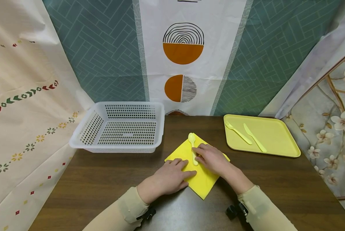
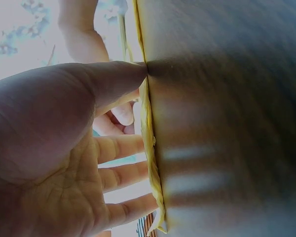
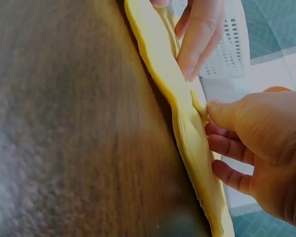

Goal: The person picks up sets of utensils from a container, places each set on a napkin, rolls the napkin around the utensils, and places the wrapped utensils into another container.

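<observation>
A folded yellow napkin (image 1: 202,185) lies cornerwise on the table in the head view, and a pale yellow plastic spoon (image 1: 191,138) rests on its upper half, bowl pointing away. My right hand (image 1: 212,158) pinches the spoon's handle from the right with thumb and fingers. My left hand (image 1: 172,175) rests on the napkin's left side, its fingers spread. From the left wrist view, the straight fingers (image 2: 124,147) of that hand meet the napkin's edge (image 2: 147,116). The right wrist view shows the right thumb (image 3: 224,113) against the handle end (image 3: 198,103).
A white perforated basket (image 1: 125,149) stands at the back left of the brown wooden table (image 1: 103,179). At the back right is a yellow tray (image 1: 276,136) holding a yellow fork (image 1: 239,133) and a yellow knife (image 1: 254,138). Patterned cloths hang behind and at both sides.
</observation>
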Motion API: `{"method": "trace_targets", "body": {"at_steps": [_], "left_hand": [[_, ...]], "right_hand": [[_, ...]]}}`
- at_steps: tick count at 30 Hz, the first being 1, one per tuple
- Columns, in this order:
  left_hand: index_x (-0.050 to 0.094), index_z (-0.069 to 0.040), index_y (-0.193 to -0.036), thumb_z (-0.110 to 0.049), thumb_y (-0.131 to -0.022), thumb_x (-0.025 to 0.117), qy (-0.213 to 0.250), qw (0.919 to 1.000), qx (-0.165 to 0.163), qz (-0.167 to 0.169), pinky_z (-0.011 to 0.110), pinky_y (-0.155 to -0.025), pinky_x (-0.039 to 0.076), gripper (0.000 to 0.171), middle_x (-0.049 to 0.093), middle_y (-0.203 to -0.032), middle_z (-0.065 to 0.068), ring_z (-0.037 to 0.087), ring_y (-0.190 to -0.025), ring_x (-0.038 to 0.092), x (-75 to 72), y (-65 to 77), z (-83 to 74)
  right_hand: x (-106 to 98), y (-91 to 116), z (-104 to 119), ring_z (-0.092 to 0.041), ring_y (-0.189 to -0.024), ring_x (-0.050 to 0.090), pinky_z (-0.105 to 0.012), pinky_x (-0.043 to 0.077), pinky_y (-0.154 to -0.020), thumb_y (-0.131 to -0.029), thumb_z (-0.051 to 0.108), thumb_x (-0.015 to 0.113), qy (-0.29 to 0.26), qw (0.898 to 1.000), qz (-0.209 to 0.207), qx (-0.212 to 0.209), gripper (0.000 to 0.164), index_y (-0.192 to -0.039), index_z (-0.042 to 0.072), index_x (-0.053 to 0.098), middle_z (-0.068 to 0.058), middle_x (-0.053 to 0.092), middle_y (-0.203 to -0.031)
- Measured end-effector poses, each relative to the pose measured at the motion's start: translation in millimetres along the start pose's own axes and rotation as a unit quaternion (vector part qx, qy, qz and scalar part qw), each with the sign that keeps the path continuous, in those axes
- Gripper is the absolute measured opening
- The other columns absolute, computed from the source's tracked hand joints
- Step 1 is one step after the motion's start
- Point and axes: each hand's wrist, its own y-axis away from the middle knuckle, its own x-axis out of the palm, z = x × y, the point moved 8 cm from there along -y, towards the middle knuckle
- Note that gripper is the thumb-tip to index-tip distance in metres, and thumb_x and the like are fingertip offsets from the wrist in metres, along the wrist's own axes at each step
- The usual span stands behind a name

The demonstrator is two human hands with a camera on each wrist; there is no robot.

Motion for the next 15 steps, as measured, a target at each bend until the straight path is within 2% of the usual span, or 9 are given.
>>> {"method": "trace_targets", "body": {"at_steps": [10,15], "left_hand": [[0.052,-0.042,-0.146,-0.046,-0.099,0.060,-0.003,1.0000,0.001,-0.001,0.053,-0.097,0.046,0.048,0.049,-0.148,0.007,0.030,-0.131,0.047,-0.3,0.0,-0.2],[0.051,-0.042,-0.146,-0.046,-0.099,0.060,-0.003,1.0000,0.001,0.000,0.053,-0.097,0.046,0.048,0.049,-0.149,0.007,0.030,-0.132,0.047,1.1,-0.1,0.1]], "right_hand": [[0.6,-0.8,1.8,-0.016,-0.086,0.054,-0.036,0.048,-0.082,-0.094,0.026,0.074,-0.009,1.000,0.000,0.000,0.045,-0.135,0.012,0.065,0.000,0.061,-0.107],[2.3,-0.9,2.1,-0.016,-0.085,0.054,-0.036,0.048,-0.081,-0.093,0.023,0.074,-0.011,1.000,0.005,-0.017,0.044,-0.136,0.015,0.064,0.002,0.060,-0.103]]}}
